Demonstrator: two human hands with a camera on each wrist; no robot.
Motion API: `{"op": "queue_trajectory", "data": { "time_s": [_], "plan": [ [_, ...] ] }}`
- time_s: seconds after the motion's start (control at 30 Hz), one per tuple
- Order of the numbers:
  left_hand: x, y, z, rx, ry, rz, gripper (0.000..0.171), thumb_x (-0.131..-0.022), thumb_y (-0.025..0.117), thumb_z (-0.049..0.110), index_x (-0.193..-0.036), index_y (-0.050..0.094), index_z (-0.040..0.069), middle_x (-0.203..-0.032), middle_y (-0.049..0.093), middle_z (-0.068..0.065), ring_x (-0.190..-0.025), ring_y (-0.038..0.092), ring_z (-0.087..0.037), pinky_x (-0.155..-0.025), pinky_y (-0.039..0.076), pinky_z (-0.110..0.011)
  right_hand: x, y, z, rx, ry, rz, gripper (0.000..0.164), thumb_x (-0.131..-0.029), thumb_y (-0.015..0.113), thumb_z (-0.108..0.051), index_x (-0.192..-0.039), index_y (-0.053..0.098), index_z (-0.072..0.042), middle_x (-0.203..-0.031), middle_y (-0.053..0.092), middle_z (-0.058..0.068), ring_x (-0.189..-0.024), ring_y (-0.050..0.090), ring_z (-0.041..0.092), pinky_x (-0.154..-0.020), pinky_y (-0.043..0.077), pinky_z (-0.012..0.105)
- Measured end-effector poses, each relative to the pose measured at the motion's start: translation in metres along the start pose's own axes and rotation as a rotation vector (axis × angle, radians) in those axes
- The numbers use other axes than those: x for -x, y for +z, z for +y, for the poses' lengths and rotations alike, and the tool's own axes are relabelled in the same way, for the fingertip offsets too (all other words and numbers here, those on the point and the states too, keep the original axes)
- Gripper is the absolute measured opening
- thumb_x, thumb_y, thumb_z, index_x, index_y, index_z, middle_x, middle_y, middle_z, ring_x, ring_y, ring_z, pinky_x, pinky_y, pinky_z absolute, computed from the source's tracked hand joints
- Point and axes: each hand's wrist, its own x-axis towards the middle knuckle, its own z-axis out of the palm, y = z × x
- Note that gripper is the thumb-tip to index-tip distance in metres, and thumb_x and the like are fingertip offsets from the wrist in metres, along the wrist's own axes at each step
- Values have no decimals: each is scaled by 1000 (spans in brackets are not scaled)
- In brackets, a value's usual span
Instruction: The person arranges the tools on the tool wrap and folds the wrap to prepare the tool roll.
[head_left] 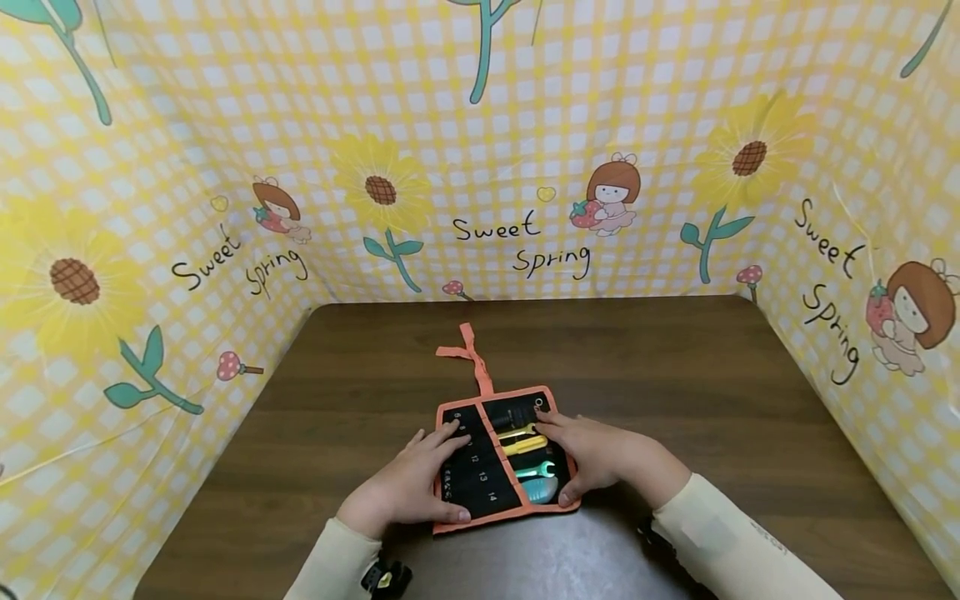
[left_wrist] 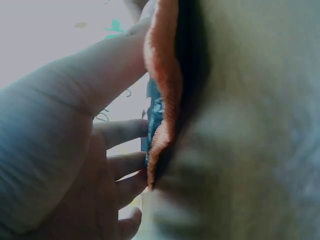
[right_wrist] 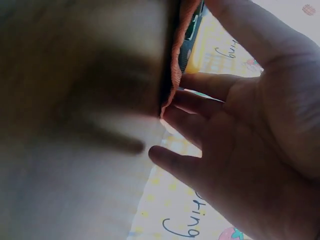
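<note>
A black fabric tool pouch [head_left: 468, 479] with orange edging lies unfolded on the table, its left half printed with white numbers. Toy-like tools fill the right half: a yellow wrench [head_left: 516, 432], a yellow-handled tool [head_left: 525, 446], a green wrench [head_left: 534, 471] and a rounded teal piece [head_left: 540, 489]. My left hand [head_left: 412, 482] rests on the pouch's left edge, fingers spread. Across from it, my right hand [head_left: 603, 454] lies on the right edge with fingers extended. Both wrist views show the orange edging [left_wrist: 167, 75] beside the fingers; the tools are mostly hidden there.
An orange tie strap [head_left: 480, 371] stretches from the pouch's far edge over the brown wooden table [head_left: 337, 433]. Yellow checked cloth [head_left: 487, 150] with sunflowers and lettering forms walls at the back and both sides.
</note>
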Motion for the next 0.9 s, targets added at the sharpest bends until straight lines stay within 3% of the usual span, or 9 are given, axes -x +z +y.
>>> {"op": "queue_trajectory", "data": {
  "time_s": [0.23, 0.47, 0.9],
  "plan": [
    [-13, -6, 3, -18, 47, -24, 111, -75, 84, 70, -163, 39, 21, -173, 19, -9, -154, 18, -49, -122, 14, -64, 6, -1, 4, -52, 49, 10, 106, -80, 94, -33, -164, 34, -10, -174, 15, 9, -154, 18, 48, -121, 19, 63],
    [-30, -7, 8, -64, 82, -38, 111, -75, 85, 69, -163, 38, 20, -173, 20, -9, -157, 21, -39, -125, 12, -58, 12, 0, 16, -81, 87, 42, 107, -78, 95, -32, -164, 34, -10, -174, 14, 8, -152, 17, 56, -119, 21, 66],
    [-60, -1, 16, -117, 142, -31, 110, -76, 80, 74, -164, 38, 24, -174, 19, -5, -158, 20, -27, -124, 7, -61, 28, 0, 40, -132, 142, 76, 109, -78, 96, -29, -165, 33, -11, -175, 13, 5, -153, 17, 53, -119, 22, 65]
  ]
}}
